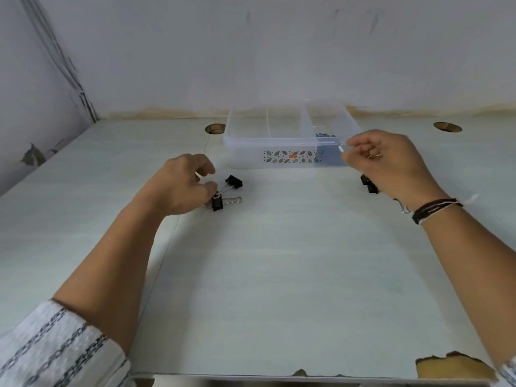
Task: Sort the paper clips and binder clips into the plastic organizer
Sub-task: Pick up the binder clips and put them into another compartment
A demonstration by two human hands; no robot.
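Observation:
A clear plastic organizer [243, 152] with three compartments stands at the back of the table. Its right compartment holds a heap of bluish paper clips [325, 134]; the other two look empty. My right hand [388, 160] hovers at the organizer's front right corner, thumb and forefinger pinched on a small pale paper clip [341, 148]. My left hand [181, 185] rests on the table with its fingertips touching a black binder clip [217, 203]. A second black binder clip [234, 181] lies just beyond it. More black binder clips [368, 185] lie partly hidden under my right hand.
A loose silver paper clip [403, 208] lies by my right wrist. Two round cable holes [215, 128] [446, 127] open in the tabletop at the back. Walls close the back and left. The table's front edge [435, 367] is chipped at the right.

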